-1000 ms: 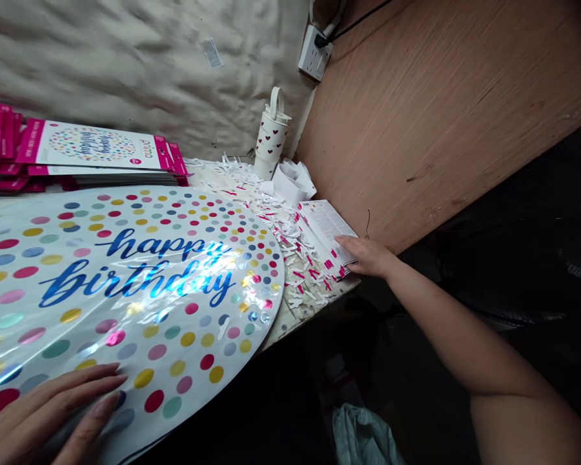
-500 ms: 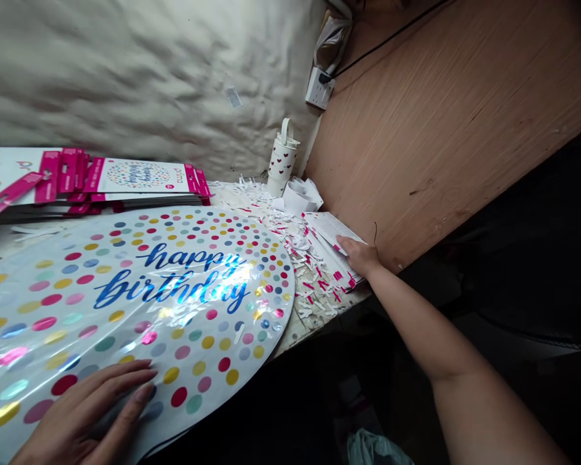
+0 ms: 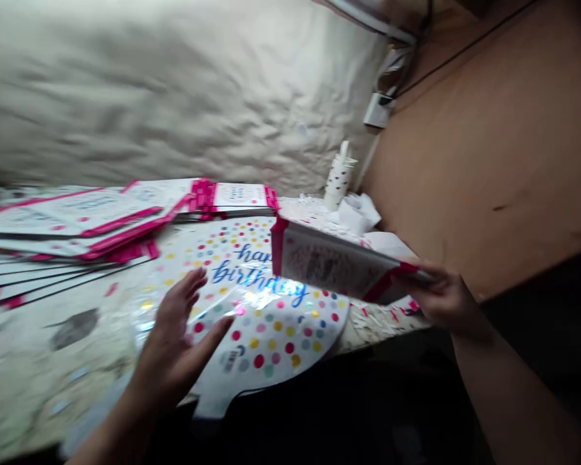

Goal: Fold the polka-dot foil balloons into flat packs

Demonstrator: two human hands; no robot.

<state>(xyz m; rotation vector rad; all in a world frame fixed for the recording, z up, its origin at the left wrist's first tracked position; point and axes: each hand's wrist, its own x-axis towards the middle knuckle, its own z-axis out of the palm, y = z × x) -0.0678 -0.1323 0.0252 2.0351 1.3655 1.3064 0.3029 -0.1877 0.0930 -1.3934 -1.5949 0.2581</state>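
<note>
My right hand [image 3: 443, 297] grips one end of a flat white cardboard package [image 3: 339, 261] with pink ends, held tilted in the air above the table. Beneath it lies a flat foil balloon [image 3: 271, 329], white with coloured dots and blue "happy birthday" lettering; the package covers part of the words. My left hand [image 3: 179, 342] is raised over the balloon's left side, thumb and fingers apart, holding nothing. Motion blur smears the package's print.
Stacks of pink-edged white packages [image 3: 77, 216] lie along the back left. A white tumbler with hearts [image 3: 339, 177], crumpled white paper [image 3: 356, 213] and paper scraps [image 3: 375, 320] are at the right. A wooden panel [image 3: 489, 168] rises on the right; a socket strip [image 3: 379, 110] hangs in the corner.
My right hand has lifted a package from the pile at the right and brought it over the balloon. My left hand has risen off the balloon. The view has swung left.
</note>
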